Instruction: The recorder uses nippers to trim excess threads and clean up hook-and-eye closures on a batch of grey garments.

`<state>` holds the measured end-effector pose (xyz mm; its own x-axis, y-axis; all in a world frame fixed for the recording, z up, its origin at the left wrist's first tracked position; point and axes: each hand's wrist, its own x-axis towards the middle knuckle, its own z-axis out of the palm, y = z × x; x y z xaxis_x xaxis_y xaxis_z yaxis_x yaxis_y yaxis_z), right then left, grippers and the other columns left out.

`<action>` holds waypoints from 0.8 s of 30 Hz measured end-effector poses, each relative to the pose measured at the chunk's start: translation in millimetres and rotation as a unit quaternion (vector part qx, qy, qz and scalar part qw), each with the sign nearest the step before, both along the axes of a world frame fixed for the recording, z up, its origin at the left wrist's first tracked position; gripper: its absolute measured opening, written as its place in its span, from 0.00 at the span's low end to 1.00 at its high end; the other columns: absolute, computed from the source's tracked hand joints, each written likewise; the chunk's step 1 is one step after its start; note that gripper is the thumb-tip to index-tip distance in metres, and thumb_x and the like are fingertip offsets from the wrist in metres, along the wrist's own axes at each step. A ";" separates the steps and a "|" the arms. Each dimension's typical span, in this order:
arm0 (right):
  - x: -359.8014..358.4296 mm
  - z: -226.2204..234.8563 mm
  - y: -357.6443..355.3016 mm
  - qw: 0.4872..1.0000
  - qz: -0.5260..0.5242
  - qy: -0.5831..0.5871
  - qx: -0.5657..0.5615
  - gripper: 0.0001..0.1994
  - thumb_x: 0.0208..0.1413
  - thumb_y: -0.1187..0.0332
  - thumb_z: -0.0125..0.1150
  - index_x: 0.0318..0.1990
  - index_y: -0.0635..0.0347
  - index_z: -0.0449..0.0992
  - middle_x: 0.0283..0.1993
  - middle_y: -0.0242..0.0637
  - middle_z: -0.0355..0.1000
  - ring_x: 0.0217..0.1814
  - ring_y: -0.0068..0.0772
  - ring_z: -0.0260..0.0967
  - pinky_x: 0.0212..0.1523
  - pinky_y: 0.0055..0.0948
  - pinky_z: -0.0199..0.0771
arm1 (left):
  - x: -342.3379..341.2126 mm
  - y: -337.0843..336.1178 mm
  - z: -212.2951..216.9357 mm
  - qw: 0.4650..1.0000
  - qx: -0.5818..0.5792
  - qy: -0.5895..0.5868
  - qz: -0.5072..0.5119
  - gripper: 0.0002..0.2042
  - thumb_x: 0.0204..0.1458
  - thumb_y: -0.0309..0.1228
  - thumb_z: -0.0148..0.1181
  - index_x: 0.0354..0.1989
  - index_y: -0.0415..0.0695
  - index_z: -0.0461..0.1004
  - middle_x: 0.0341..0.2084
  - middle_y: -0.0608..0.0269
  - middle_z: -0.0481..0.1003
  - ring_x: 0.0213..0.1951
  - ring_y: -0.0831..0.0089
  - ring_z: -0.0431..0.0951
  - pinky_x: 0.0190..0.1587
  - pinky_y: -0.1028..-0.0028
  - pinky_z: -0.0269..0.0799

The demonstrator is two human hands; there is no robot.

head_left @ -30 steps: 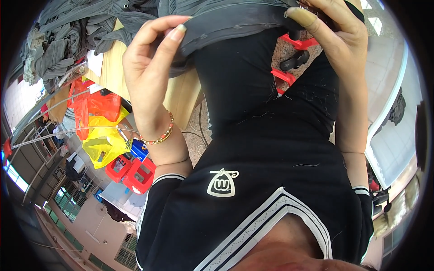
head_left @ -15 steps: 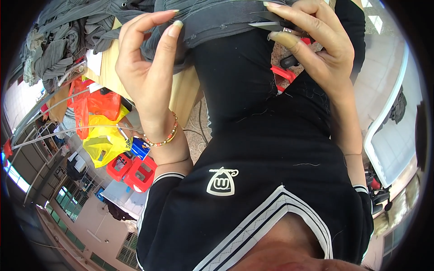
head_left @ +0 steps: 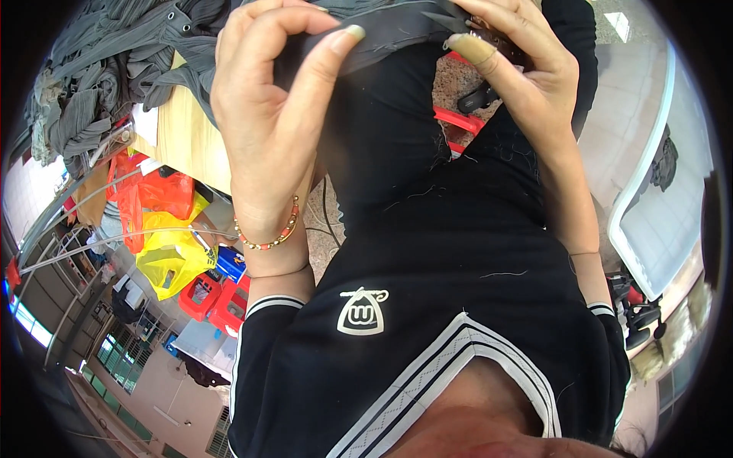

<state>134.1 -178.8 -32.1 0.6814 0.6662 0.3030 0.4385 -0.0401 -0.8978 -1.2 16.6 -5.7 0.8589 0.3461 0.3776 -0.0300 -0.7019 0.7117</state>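
head view: left hand [head_left: 267,130] pinches the dark grey garment [head_left: 397,27] between thumb and fingers; right hand [head_left: 519,76] grips the same fabric edge just beside it (a small dark tool may sit in that grip; unclear). the garment sits above the wooden bench [head_left: 191,145], near the grey cloth pile [head_left: 99,69]. keeping the fabric taut between both hands should serve best.
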 end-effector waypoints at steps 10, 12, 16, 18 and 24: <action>-13.1 1.6 5.8 0.991 0.040 -0.125 0.020 0.22 0.45 0.77 0.75 0.52 0.63 0.83 0.38 0.31 0.71 0.34 0.18 0.64 0.31 0.17 0.61 | -24.4 -3.3 9.4 0.879 -0.472 -0.056 0.025 0.08 0.61 0.21 0.60 0.48 0.37 0.74 0.36 0.66 0.80 0.40 0.84 0.77 0.46 0.84 0.69; -16.9 1.1 10.6 0.987 0.056 -0.140 0.051 0.22 0.45 0.77 0.75 0.51 0.64 0.82 0.38 0.32 0.72 0.35 0.19 0.65 0.32 0.17 0.63 | -26.4 -8.8 7.9 0.851 -0.521 -0.067 -0.004 0.09 0.60 0.19 0.61 0.48 0.37 0.73 0.35 0.64 0.81 0.39 0.83 0.78 0.45 0.84 0.70; -24.0 9.3 5.5 0.988 0.046 -0.148 0.022 0.23 0.46 0.76 0.76 0.53 0.63 0.82 0.40 0.33 0.71 0.34 0.18 0.66 0.32 0.17 0.64 | -23.6 -20.2 5.3 0.852 -0.517 -0.086 0.001 0.11 0.59 0.17 0.62 0.48 0.37 0.71 0.36 0.61 0.82 0.38 0.82 0.80 0.44 0.83 0.72; -25.7 9.1 4.1 0.988 0.044 -0.144 0.019 0.23 0.46 0.77 0.76 0.53 0.63 0.81 0.40 0.32 0.71 0.34 0.18 0.66 0.31 0.17 0.64 | -22.3 -25.1 5.5 0.852 -0.515 -0.094 0.007 0.12 0.58 0.17 0.62 0.49 0.37 0.71 0.37 0.61 0.82 0.38 0.82 0.80 0.43 0.83 0.72; -24.4 9.4 5.4 0.987 0.038 -0.153 0.031 0.23 0.47 0.78 0.75 0.53 0.62 0.81 0.39 0.32 0.70 0.33 0.19 0.65 0.31 0.17 0.64 | -20.9 -35.7 4.8 0.866 -0.486 -0.111 0.020 0.12 0.58 0.15 0.62 0.48 0.37 0.71 0.37 0.61 0.81 0.38 0.83 0.79 0.43 0.84 0.71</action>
